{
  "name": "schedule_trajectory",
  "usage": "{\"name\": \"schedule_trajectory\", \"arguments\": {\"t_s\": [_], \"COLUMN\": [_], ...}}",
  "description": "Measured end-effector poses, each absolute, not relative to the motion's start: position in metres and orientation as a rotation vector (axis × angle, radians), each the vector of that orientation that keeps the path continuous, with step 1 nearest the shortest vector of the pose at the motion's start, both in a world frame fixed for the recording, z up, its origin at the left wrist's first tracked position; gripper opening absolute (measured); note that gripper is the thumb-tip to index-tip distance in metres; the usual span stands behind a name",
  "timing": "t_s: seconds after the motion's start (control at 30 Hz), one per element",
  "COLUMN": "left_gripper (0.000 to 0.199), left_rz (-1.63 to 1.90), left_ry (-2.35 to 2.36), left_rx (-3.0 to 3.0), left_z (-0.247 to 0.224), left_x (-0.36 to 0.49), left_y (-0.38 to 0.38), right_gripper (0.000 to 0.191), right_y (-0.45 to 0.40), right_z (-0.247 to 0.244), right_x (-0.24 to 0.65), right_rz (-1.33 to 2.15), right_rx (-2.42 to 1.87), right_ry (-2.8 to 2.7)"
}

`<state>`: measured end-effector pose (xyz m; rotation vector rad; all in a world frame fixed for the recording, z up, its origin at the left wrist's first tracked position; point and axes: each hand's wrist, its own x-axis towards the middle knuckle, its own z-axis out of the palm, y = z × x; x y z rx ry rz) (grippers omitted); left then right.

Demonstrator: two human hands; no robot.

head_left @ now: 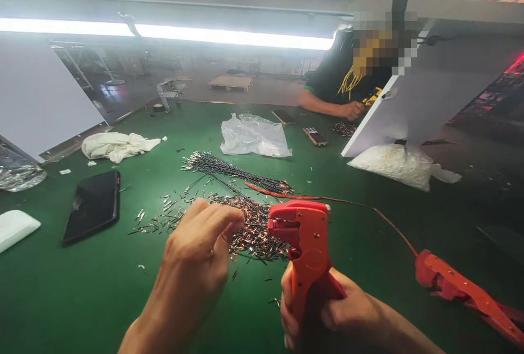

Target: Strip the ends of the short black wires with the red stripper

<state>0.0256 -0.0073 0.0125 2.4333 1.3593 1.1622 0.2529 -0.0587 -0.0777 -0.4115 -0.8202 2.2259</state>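
My right hand [344, 305] is wrapped around the handles of a red and orange wire stripper [313, 250], its jaws facing left. Just left of those jaws, my left hand [194, 255] has thumb and forefinger pinched on a thin dark wire [256, 225] that runs to the tool's mouth. How far the wire reaches inside is hidden. Beneath lies a heap of short black offcuts with copper ends [260, 247], partly covered by my left hand. Behind it rests a bundle of long black wires [237, 171], with stripped copper at its right end.
A second wire stripper [462, 285] lies at right, a red cord [347, 201] running from it. At left are a black phone [93, 206] and a white cloth [117, 146]. A plastic bag [256, 136] lies farther back. Across the green table [164, 310] sits a person [331, 78].
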Motion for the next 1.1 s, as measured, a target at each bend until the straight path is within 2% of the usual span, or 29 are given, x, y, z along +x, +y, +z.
{"name": "schedule_trajectory", "arguments": {"t_s": [0.2, 0.43, 0.6, 0.93, 1.1], "left_gripper": [0.016, 0.02, 0.02, 0.019, 0.017], "left_rz": [1.191, 1.142, 1.092, 1.052, 1.042], "left_ry": [1.364, 1.298, 1.272, 1.238, 1.296], "left_rx": [2.37, 2.461, 2.506, 2.48, 2.381], "left_z": [0.014, 0.018, 0.017, 0.015, 0.012], "left_x": [0.027, 0.031, 0.028, 0.027, 0.028], "left_y": [-0.007, -0.009, -0.007, -0.007, -0.009], "right_gripper": [0.038, 0.028, 0.038, 0.035, 0.033], "right_y": [-0.058, -0.054, -0.058, -0.061, -0.062], "right_z": [-0.077, -0.072, -0.073, -0.066, -0.066], "right_x": [0.251, 0.254, 0.25, 0.248, 0.238], "right_rz": [2.249, 2.255, 2.189, 2.086, 2.151], "right_rx": [-0.461, -0.607, -0.576, -0.664, -0.486], "right_ry": [-0.811, -1.072, -1.016, -1.066, -0.896]}}
